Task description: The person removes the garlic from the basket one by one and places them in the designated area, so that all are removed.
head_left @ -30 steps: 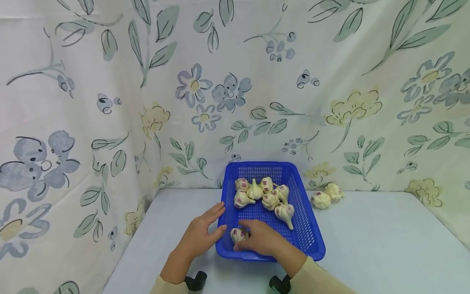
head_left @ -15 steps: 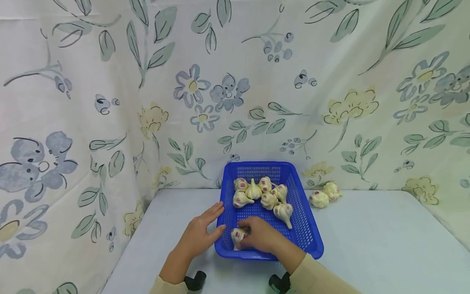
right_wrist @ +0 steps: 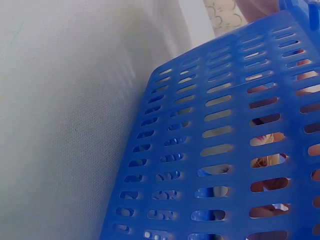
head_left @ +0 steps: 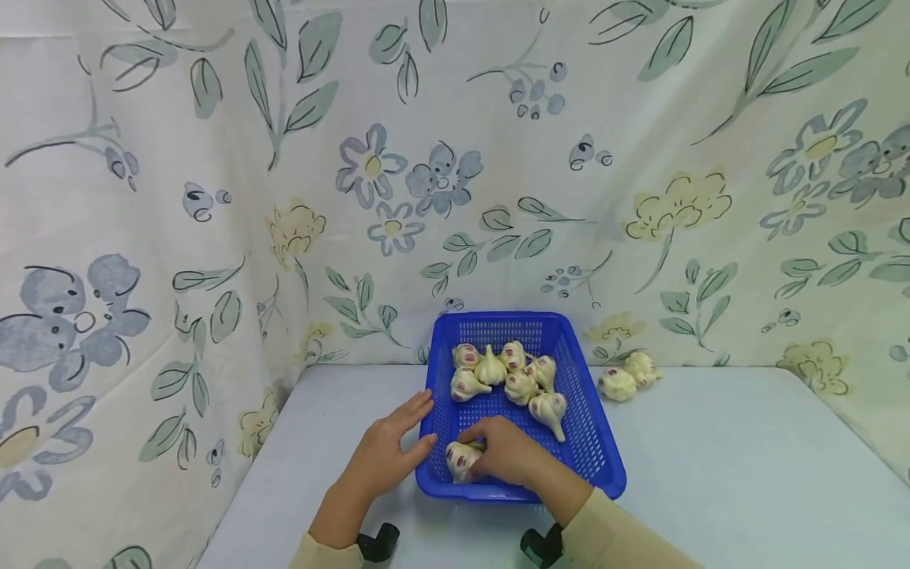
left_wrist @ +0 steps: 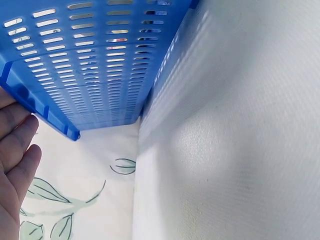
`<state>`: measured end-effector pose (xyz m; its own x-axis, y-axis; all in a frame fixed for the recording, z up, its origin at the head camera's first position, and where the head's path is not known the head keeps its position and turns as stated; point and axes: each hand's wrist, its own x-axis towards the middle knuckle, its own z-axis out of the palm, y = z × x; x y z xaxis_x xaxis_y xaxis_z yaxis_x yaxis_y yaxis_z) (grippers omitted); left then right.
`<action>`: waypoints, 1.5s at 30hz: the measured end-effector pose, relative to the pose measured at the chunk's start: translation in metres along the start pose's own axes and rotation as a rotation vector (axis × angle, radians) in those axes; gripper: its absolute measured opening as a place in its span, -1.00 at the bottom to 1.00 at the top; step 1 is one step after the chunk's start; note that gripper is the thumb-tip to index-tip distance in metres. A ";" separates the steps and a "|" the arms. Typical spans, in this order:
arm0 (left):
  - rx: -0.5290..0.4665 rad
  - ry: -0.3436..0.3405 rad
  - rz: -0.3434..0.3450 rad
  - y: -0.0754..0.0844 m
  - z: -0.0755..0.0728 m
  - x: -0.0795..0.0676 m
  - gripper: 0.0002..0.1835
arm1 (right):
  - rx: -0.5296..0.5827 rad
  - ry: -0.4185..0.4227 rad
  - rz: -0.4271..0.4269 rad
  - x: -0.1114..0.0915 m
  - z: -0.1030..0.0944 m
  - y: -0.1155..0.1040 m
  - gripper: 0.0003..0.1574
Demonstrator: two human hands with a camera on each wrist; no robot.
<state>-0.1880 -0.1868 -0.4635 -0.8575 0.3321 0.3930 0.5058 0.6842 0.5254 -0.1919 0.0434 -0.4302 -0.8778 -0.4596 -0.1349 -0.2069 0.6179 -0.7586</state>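
Observation:
A blue perforated plastic basket (head_left: pixel 490 493) stands on the white table. In its near left corner my right hand (head_left: pixel 508 454) holds a garlic bulb (head_left: pixel 459 458), thumb and fingers at the bulb's right side. Through the slots of the basket wall (right_wrist: pixel 240 115) in the right wrist view, only bits of fingers and bulb show. My left hand (head_left: pixel 387 446) rests against the left rim, its fingers fairly straight; the left wrist view shows those fingers (left_wrist: pixel 17 142) right at the rim. Farther back in the basket lie several more garlic bulbs (head_left: pixel 490 368).
Outside the basket, two garlic bulbs (head_left: pixel 617 384) lie together at the back right of the table (head_left: pixel 711 458). A floral curtain (head_left: pixel 498 182) hangs behind and along the left side. Dark wrist-camera mounts (head_left: pixel 380 544) show under both wrists.
The right thumb has shifted right along the garlic bulb, so more of the bulb shows. The left hand keeps its place at the rim. The view has shifted slightly.

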 end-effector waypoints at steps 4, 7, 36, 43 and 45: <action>0.001 -0.002 -0.006 0.000 0.000 0.001 -0.42 | 0.020 -0.003 0.009 0.000 -0.001 -0.001 -0.40; 0.004 0.004 -0.006 0.000 0.001 0.000 -0.42 | 0.028 -0.007 0.016 0.000 -0.001 -0.001 -0.40; 0.019 -0.022 -0.039 -0.001 0.001 0.001 -0.41 | 0.084 -0.048 0.016 -0.003 -0.001 -0.003 -0.25; 0.044 -0.020 -0.037 0.000 0.001 0.001 -0.41 | 0.117 -0.022 0.027 -0.002 0.000 -0.001 -0.23; 0.053 -0.021 -0.037 0.001 0.001 0.001 -0.41 | 0.119 -0.013 0.025 -0.003 0.000 -0.001 -0.22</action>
<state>-0.1883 -0.1852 -0.4640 -0.8774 0.3197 0.3577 0.4689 0.7293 0.4982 -0.1891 0.0439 -0.4289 -0.8763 -0.4535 -0.1625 -0.1313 0.5493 -0.8253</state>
